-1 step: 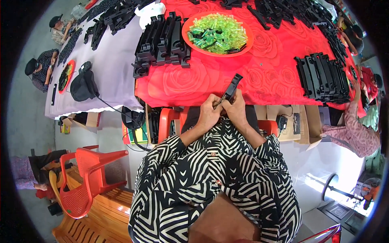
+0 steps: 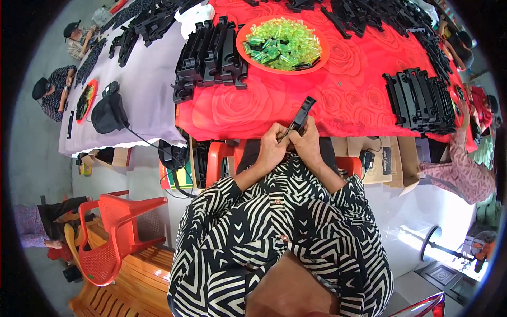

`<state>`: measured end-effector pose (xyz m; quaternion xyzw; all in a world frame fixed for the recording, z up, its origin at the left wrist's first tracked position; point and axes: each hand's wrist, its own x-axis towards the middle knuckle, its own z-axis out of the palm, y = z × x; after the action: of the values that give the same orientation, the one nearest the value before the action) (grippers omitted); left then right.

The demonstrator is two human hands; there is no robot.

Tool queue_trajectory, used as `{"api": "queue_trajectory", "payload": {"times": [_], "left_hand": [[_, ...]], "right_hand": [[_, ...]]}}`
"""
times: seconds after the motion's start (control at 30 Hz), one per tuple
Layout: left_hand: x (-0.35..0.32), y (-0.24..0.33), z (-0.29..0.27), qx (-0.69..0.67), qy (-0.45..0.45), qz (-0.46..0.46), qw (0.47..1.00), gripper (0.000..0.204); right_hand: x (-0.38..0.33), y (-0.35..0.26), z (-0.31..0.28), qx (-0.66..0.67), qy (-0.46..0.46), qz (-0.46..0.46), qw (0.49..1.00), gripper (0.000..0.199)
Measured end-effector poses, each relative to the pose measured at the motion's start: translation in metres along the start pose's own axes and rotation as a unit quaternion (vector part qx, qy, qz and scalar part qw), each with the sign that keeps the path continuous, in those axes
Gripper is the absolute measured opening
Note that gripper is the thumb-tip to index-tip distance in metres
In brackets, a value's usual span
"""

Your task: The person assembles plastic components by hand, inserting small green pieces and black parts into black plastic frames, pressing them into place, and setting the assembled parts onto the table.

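Observation:
Both my hands hold one long black plastic part [image 2: 302, 114] at the near edge of the red cloth, its far end tilted up and away to the right. My left hand [image 2: 273, 143] is closed on the part's left side, my right hand [image 2: 308, 141] on its right. The near end is hidden between my fingers. Beyond it sits an orange-red plate [image 2: 242, 53] heaped with small clear yellow-green pieces [image 2: 288, 39], some with dark bits. Left of the plate stands a stack of black plastic parts [image 2: 214, 53]; a second row of black parts [image 2: 420, 100] lies at the right.
A red rose-patterned tablecloth [image 2: 237, 108] covers the table. More black parts [image 2: 364, 16] are piled along its far side. On the pale cloth [image 2: 150, 95] at left lies a black bag [image 2: 110, 110] with a cord. A red chair [image 2: 119, 224] stands lower left. Other people sit at both sides.

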<state>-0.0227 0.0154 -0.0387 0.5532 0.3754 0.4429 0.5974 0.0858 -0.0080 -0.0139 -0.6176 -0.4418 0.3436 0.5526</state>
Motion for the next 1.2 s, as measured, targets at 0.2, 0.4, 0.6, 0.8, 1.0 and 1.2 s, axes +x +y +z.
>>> {"api": "queue_trajectory", "payload": {"times": [0.2,0.4,0.6,0.8,1.0,1.2], "left_hand": [[-0.004,0.007,-0.001,0.071,0.006,0.01,0.997,0.009],[-0.008,0.018,0.002,0.105,0.021,-0.012,0.994,0.011],[-0.007,0.018,0.001,0.071,0.031,-0.018,0.997,0.011],[-0.005,0.013,-0.001,0.07,0.018,-0.025,0.997,0.009],[-0.009,0.022,0.0,0.109,0.02,0.014,0.994,0.009],[0.0,0.005,-0.019,0.089,-0.089,-0.003,0.992,0.021]], "right_hand": [[0.0,-0.003,0.002,-0.042,0.032,-0.008,0.999,0.026],[0.002,0.004,0.001,-0.019,0.043,-0.045,0.998,0.024],[0.001,-0.006,0.006,-0.02,0.051,-0.036,0.998,0.023],[0.003,-0.008,0.009,-0.046,0.082,-0.061,0.994,0.023],[0.003,-0.009,0.003,-0.065,0.064,-0.086,0.992,0.023],[0.009,0.005,-0.004,-0.014,0.03,-0.058,0.998,0.029]]}}
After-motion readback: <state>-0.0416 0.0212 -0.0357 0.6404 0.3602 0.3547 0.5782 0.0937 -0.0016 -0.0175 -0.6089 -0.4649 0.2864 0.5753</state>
